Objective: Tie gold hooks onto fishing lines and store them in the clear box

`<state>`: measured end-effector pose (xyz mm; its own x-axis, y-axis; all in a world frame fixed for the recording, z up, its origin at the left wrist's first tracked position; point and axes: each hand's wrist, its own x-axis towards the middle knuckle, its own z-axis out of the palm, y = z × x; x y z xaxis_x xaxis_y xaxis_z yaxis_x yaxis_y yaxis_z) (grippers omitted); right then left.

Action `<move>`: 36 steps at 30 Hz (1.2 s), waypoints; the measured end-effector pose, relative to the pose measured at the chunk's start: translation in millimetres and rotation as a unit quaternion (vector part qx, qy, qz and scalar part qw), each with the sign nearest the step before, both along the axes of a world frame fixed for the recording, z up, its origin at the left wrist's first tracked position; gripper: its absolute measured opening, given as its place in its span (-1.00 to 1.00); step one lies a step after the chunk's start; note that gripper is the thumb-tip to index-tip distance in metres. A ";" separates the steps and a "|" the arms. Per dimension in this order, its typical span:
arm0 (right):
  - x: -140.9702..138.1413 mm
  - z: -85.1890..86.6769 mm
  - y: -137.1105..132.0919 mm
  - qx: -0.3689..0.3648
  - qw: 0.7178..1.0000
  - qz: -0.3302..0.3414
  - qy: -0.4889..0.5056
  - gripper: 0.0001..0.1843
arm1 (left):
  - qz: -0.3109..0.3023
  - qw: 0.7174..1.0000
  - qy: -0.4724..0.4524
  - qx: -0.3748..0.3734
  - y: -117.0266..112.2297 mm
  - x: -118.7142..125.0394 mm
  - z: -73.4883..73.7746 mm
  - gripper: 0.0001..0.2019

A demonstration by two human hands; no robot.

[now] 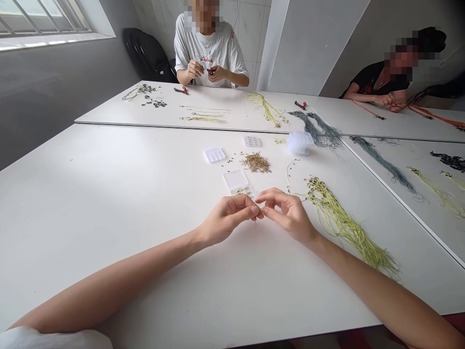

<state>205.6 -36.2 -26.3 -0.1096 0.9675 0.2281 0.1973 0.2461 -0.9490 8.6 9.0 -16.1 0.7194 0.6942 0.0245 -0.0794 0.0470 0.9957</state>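
Observation:
My left hand (227, 219) and my right hand (286, 213) meet just above the white table (109, 203), fingertips pinched together on a tiny gold-coloured part (258, 209) too small to name. A thin line may run from it, but I cannot be sure. Just beyond my fingers lies a small clear plastic box (236, 180) with a few gold pieces beside it. A heap of small gold hooks (256, 163) sits further back. To the right of my right hand stretches a bundle of yellow-green cords (341, 223).
A clear compartment lid (214, 154), a second small box (252, 141) and a white mesh bag (300, 142) lie further back. Grey cords (319, 128) and red-handled pliers (300, 104) rest on the adjoining tables. A person in a white shirt (209, 48) and a person in black (378, 82) work opposite.

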 end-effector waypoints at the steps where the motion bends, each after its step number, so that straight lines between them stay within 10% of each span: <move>1: 2.5 2.7 0.2 0.013 1.000 -0.004 0.002 -0.83 | 0.000 1.000 0.009 0.001 0.8 -0.5 -1.6 -0.79; 22: 0.6 2.7 -1.5 -0.028 0.999 -0.036 0.023 -0.92 | 0.070 0.967 0.093 0.226 5.2 -3.5 -0.5 -0.83; 36: 8.4 4.8 1.8 -0.235 0.960 0.149 -0.031 -0.78 | -0.078 0.846 0.144 0.508 6.2 -6.2 -2.0 -0.72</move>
<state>214.0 -34.4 -21.5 -0.3959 0.8861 -0.2410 0.2446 -0.1512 -0.9578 2.4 15.2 -18.0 0.8777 0.3160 0.3601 0.1013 -0.8570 0.5052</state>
